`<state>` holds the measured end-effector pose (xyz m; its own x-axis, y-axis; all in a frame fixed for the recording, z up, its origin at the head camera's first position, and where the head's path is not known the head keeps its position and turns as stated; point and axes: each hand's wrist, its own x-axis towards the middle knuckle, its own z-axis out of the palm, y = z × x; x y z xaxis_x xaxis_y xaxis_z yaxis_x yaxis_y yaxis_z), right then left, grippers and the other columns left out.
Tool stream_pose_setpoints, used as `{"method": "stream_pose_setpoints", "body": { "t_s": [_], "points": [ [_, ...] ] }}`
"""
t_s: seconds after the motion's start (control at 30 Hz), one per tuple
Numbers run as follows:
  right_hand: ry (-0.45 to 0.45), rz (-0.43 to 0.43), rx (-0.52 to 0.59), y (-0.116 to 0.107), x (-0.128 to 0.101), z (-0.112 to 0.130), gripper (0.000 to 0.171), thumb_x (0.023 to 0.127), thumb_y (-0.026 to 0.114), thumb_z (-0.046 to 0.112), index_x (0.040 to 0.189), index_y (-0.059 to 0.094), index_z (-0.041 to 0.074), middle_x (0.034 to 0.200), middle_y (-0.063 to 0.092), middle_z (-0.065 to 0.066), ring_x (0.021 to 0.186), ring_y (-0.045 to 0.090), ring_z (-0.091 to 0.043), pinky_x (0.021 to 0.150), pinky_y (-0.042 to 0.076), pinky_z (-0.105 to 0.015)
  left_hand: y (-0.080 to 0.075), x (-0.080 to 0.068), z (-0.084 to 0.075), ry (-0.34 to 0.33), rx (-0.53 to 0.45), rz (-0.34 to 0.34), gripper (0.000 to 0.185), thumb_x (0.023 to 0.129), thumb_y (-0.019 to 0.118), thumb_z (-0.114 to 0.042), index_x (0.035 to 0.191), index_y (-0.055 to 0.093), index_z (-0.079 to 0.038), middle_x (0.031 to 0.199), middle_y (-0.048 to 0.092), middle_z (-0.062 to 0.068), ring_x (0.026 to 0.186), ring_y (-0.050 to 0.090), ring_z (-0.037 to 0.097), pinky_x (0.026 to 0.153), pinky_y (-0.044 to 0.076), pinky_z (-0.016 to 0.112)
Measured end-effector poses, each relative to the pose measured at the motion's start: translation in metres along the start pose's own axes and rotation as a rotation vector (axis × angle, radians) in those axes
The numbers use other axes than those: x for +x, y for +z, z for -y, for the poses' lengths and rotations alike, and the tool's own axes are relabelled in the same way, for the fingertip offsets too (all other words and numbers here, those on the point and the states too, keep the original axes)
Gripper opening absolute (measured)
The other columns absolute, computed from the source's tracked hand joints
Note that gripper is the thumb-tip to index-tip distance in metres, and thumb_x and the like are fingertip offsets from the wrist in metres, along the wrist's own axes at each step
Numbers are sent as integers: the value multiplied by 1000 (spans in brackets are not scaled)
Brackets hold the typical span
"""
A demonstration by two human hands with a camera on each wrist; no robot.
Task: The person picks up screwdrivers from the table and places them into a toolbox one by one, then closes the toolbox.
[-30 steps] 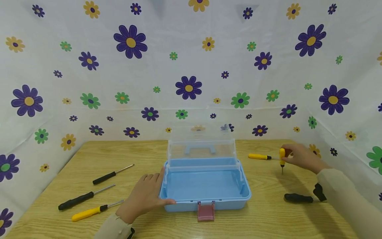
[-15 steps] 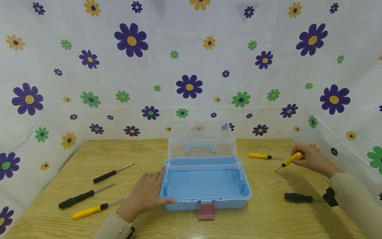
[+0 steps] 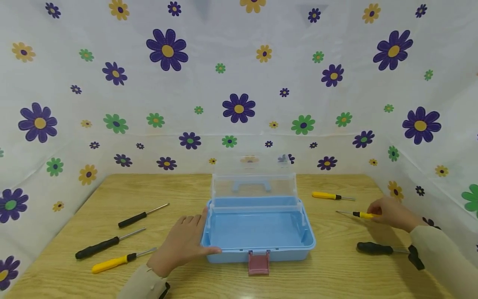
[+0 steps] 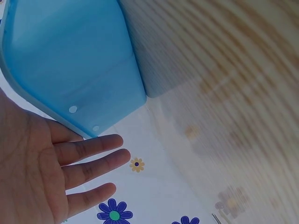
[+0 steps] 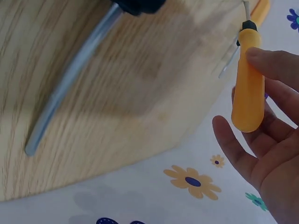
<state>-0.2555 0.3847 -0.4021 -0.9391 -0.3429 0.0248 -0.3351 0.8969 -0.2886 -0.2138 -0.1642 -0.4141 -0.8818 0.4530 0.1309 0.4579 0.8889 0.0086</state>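
Head view on my feed: flowered backdrop [image 3: 239, 70] behind wood table [image 3: 179, 189]. I'm clocking off the blue box [image 3: 257, 230], mid-table, 12 = far side. Clear lid [image 3: 224, 191] stands up along its 12 edge. Left hand [image 3: 183, 241] at 9: fingers straight along the box end, thumb at front rim, curled round nothing. Right hand [image 3: 390, 212] at 3: thumb and fingers pinch a yellow screwdriver [image 3: 362, 215] by the handle, tip toward 9. Can't tell if it touches wood. Loose on the table: thick black screwdriver [image 3: 374, 248] between 3 and 4, long black screwdriver [image 3: 98, 247] and second yellow screwdriver [image 3: 112, 264] between 8 and 9, third yellow screwdriver [image 3: 325, 195] at 2, short black screwdriver [image 3: 134, 219] at 9. Pink latch [image 3: 259, 264] at 6.
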Motion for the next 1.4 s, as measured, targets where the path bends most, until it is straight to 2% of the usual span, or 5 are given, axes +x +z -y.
{"method": "stream_pose_setpoints", "body": {
  "t_s": [0.33, 0.63, 0.93, 1.17, 1.4],
  "points": [
    [68, -22, 26, 5, -3, 5, 10, 79, 67, 0, 87, 68, -6, 78, 64, -7, 68, 50, -12, 59, 43, -27, 3, 3, -1, 10, 39, -24, 117, 70, 47, -83, 144, 30, 6, 125, 59, 19, 112, 58, 35, 97, 44, 50],
    [17, -236, -6, 2, -1, 11, 17, 79, 70, 1, 94, 68, -7, 82, 67, -14, 69, 56, -16, 58, 46, -25, 5, 3, -1, 2, 40, -48, 118, 69, 48, -83, 143, 30, 7, 125, 59, 19, 113, 57, 34, 99, 42, 50],
    [-82, -423, -8, -16, 14, 29, 17, 76, 73, -1, 92, 70, -4, 81, 69, -12, 67, 53, -5, 59, 47, -20, 5, 0, -1, -7, 6, -21, 117, 70, 50, -81, 144, 28, 8, 128, 56, 21, 115, 55, 36, 100, 42, 51],
    [-79, -461, 10, -28, 23, 40, 17, 75, 75, 2, 92, 71, -2, 81, 70, -12, 68, 51, 2, 60, 47, -16, 6, -1, -2, -3, -7, -16, 116, 72, 50, -80, 144, 28, 8, 129, 56, 22, 115, 56, 37, 100, 41, 51],
    [-21, -445, 56, -37, 29, 48, 18, 79, 73, 5, 96, 71, -1, 91, 70, -17, 75, 59, -13, 64, 44, -10, 7, -2, -2, -2, -18, -26, 115, 72, 51, -79, 144, 28, 8, 127, 57, 21, 113, 57, 35, 99, 42, 51]
  ]
}}
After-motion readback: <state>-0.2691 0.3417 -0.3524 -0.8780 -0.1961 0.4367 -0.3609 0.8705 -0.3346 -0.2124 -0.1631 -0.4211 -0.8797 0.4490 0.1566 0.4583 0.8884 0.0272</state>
